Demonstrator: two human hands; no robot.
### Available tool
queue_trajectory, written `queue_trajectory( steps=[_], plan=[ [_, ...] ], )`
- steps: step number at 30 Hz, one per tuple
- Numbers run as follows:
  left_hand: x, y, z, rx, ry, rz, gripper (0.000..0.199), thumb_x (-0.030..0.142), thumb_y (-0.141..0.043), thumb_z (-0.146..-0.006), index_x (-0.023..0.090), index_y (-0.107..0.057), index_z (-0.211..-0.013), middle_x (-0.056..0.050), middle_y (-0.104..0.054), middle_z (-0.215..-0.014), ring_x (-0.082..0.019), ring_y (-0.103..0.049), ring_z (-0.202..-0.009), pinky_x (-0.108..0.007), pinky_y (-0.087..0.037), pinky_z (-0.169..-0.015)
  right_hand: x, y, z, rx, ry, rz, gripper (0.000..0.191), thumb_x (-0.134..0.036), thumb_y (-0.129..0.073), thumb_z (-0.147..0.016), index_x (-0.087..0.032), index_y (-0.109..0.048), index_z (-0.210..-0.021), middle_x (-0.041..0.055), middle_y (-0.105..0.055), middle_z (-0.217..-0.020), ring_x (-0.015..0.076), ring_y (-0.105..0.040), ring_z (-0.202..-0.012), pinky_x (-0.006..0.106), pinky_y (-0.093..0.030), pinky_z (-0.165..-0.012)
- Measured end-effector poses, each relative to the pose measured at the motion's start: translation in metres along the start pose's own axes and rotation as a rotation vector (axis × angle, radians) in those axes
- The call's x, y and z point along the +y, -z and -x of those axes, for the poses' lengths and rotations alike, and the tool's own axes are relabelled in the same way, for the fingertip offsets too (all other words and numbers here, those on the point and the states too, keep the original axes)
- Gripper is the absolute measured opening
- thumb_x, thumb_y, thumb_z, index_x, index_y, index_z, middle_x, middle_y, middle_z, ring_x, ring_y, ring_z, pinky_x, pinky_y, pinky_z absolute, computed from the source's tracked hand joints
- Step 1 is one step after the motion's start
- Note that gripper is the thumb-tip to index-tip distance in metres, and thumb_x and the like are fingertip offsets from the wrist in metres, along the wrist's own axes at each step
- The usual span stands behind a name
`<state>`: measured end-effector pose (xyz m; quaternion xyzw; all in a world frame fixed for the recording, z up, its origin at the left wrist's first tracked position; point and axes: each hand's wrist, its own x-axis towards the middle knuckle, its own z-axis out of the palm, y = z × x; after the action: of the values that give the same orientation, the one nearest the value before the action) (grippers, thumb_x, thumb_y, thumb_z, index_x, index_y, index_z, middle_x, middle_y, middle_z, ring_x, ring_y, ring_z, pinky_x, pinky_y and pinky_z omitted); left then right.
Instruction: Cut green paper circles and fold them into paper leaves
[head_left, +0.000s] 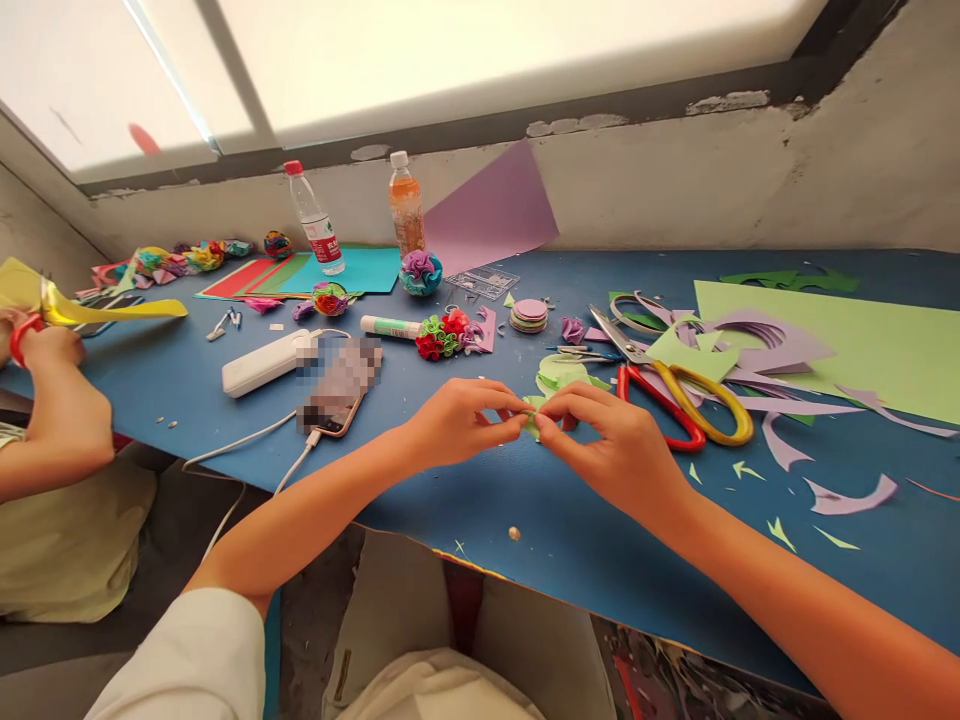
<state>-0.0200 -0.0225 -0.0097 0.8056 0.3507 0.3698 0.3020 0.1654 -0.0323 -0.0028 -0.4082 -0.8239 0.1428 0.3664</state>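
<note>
Between my two hands is a small piece of light green paper [532, 418], pinched from both sides just above the blue table. The thumb and fingers of my left hand [469, 422] close on its left edge. My right hand [611, 430] pinches its right edge, and the fingers partly hide the paper. Right behind my fingertips lie light green paper circles [562, 372]. Scissors [679, 385] with red and yellow handles rest beside my right hand, their blades partly opened. A stack of round paper discs [529, 315], purple on top, stands farther back.
Purple and green paper scraps [780, 345] spread over the right side, by a large light green sheet [862, 345]. A glue stick [390, 327], a phone [341, 385] with a cable, a power bank [266, 365] and two bottles [407, 205] stand leftward. Another person's hand [49, 345] cuts yellow paper.
</note>
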Motion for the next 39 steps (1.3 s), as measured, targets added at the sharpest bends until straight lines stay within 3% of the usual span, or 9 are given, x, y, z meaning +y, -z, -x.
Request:
queue_trajectory(
  steps=[8,20,24,32,39],
  plan=[
    [-0.001,0.001,-0.001,0.024,0.135,0.133,0.016,0.025,-0.063,-0.077,0.012,-0.071,-0.081,-0.005,-0.066,-0.073,-0.01,-0.058,-0.068,-0.013,-0.044,-0.048,-0.002,0.0,0.001,-0.017,0.024,0.014,0.015,-0.025,-0.049,-0.083,-0.022,-0.054,-0.07,0.0022,-0.058,-0.071,0.0135,-0.051,-0.061,0.028,-0.043,-0.058],
    [-0.003,0.001,0.0,-0.019,0.064,0.091,0.021,0.028,-0.058,-0.081,0.013,-0.073,-0.086,-0.006,-0.066,-0.075,-0.009,-0.056,-0.064,-0.014,-0.043,-0.046,0.003,0.001,-0.001,-0.06,-0.027,-0.035,0.017,-0.027,-0.05,-0.083,-0.021,-0.057,-0.069,0.0024,-0.059,-0.071,0.0138,-0.052,-0.062,0.028,-0.043,-0.058],
    [-0.009,-0.001,0.0,0.015,0.017,0.091,0.02,0.026,-0.06,-0.08,0.013,-0.074,-0.084,-0.005,-0.067,-0.073,-0.007,-0.055,-0.057,-0.015,-0.043,-0.046,0.002,0.0,0.0,-0.055,-0.01,0.016,0.017,-0.026,-0.05,-0.084,-0.021,-0.058,-0.069,0.0021,-0.06,-0.072,0.013,-0.052,-0.061,0.027,-0.043,-0.057],
    [-0.007,0.001,-0.001,0.041,0.082,0.097,0.013,0.024,-0.066,-0.074,0.014,-0.075,-0.074,-0.005,-0.069,-0.068,-0.009,-0.058,-0.061,-0.015,-0.045,-0.051,0.004,-0.002,0.001,-0.099,0.014,0.027,0.02,-0.028,-0.047,-0.087,-0.021,-0.06,-0.074,0.0021,-0.061,-0.076,0.0113,-0.052,-0.059,0.025,-0.042,-0.054],
    [0.0,-0.006,0.002,0.069,0.084,0.055,0.014,0.017,-0.061,-0.073,0.013,-0.074,-0.076,-0.004,-0.068,-0.069,-0.009,-0.057,-0.06,-0.015,-0.049,-0.054,0.002,-0.001,0.001,-0.054,-0.001,0.029,0.016,-0.024,-0.051,-0.082,-0.021,-0.059,-0.069,0.0006,-0.06,-0.071,0.0108,-0.05,-0.057,0.025,-0.042,-0.055]
  ],
)
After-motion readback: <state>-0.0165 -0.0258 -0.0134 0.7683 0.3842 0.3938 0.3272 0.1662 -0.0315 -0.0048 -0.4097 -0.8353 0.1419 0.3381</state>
